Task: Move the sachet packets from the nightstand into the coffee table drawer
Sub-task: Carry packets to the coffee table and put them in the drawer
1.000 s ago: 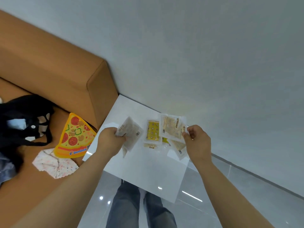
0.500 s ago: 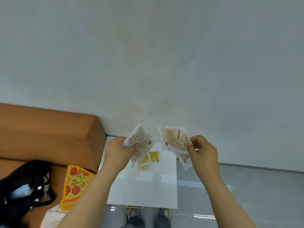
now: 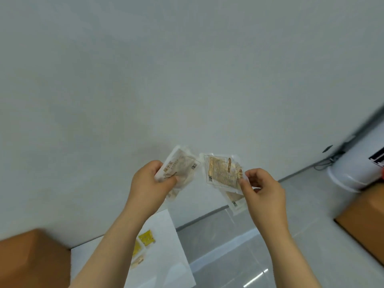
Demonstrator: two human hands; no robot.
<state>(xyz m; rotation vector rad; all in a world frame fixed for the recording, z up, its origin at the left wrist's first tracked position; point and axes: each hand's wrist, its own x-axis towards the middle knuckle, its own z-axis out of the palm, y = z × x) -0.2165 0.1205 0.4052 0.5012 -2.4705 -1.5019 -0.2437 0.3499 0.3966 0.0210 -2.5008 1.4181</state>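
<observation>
My left hand [image 3: 150, 181] grips clear sachet packets [image 3: 180, 169] with brownish contents, raised in front of the wall. My right hand [image 3: 261, 190] pinches another clear sachet packet [image 3: 220, 173] with golden contents, and a second packet [image 3: 235, 201] hangs behind and below it. The white nightstand [image 3: 166, 252] lies below my left forearm. Small yellow sachets [image 3: 147, 239] still lie on it, partly hidden by that forearm. The coffee table and its drawer are out of view.
A brown wooden headboard corner [image 3: 31, 258] sits at the lower left. At the right edge stand a brown box-like piece of furniture [image 3: 365, 217] and a white round appliance [image 3: 353, 169] with a cable. Grey glossy floor tiles [image 3: 239, 246] lie to the right of the nightstand.
Both hands have lifted the packets higher, away from the nightstand. The view has swung right: the bed, pizza cushion and black bag have left the frame, and the furniture at right has appeared.
</observation>
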